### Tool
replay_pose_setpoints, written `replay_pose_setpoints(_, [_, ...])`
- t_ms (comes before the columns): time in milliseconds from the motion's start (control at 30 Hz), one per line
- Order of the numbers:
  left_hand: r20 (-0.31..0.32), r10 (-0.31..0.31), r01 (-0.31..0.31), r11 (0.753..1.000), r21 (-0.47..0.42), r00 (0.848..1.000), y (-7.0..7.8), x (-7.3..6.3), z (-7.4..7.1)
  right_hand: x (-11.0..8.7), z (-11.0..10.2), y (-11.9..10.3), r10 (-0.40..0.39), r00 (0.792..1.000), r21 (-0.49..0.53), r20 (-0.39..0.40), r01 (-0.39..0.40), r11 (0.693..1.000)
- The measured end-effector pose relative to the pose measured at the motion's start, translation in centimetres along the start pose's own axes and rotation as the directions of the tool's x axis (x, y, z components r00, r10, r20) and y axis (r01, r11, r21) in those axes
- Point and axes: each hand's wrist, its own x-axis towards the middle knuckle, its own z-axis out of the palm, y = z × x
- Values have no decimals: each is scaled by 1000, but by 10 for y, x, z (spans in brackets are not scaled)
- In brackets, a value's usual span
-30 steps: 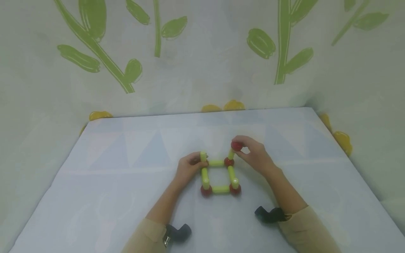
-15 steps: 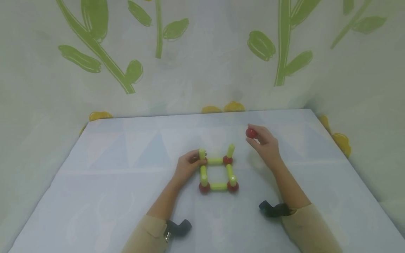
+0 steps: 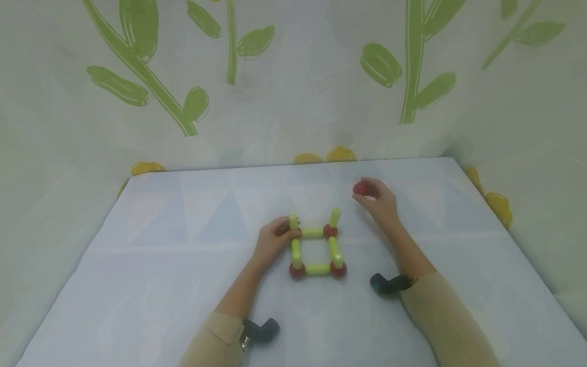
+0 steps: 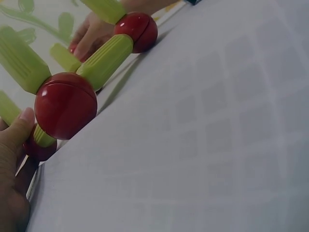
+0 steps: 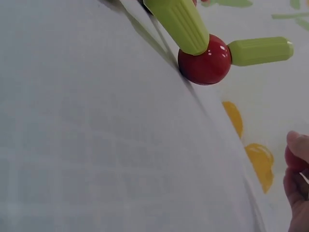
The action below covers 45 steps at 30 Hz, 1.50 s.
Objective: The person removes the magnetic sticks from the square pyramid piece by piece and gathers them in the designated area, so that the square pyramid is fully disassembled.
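Observation:
On the table stands a square of yellow-green rods (image 3: pixel 317 268) joined by red balls (image 3: pixel 338 269) at the corners, with a short rod rising from each corner. My left hand (image 3: pixel 271 242) pinches the far left corner ball (image 4: pixel 39 150) between thumb and fingers, mostly covering it in the head view. Beyond the far right upright rod (image 3: pixel 335 217), my right hand (image 3: pixel 379 201) pinches a loose red ball (image 3: pixel 359 188), clear of the square. That upright rod has a bare top. The right wrist view shows the right hand only at its edge, partly covering the loose ball (image 5: pixel 294 161).
A pale patterned cover lies over the table (image 3: pixel 151 290). Behind it rises a wall (image 3: pixel 298 102) painted with green stems and leaves. Dark wrist cameras (image 3: pixel 261 331) project inward from both sleeves.
My right hand has lifted the red ball off the far right upright rod and carried it away, back and to the right. The left hand keeps its grip on the far left corner.

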Motion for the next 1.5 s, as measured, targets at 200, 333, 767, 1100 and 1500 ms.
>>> replay_pose_setpoints(200, [-40, 21, -22, 1000, -18, 999, 3, -1, 0, 18, 10, 13, 140, 990, 21, 13, -141, 990])
replay_pose_setpoints(333, [-44, 36, -36, 999, -9, 998, 0, -2, 0, 27, 15, 23, 134, 991, -26, 12, -133, 991])
replay_pose_setpoints(767, [-46, 28, -27, 999, 23, 999, -1, 0, 1, 45, 23, 29, 197, 979, -141, 42, -190, 972])
replay_pose_setpoints(1100, [-49, 11, -11, 1000, 15, 999, 0, 1, 0, 44, 23, 27, 200, 978, -137, 62, -190, 972])
replay_pose_setpoints(1500, [-52, 32, -31, 999, 4, 998, 0, 1, 0, 29, 16, 29, 178, 982, -147, 70, -166, 975])
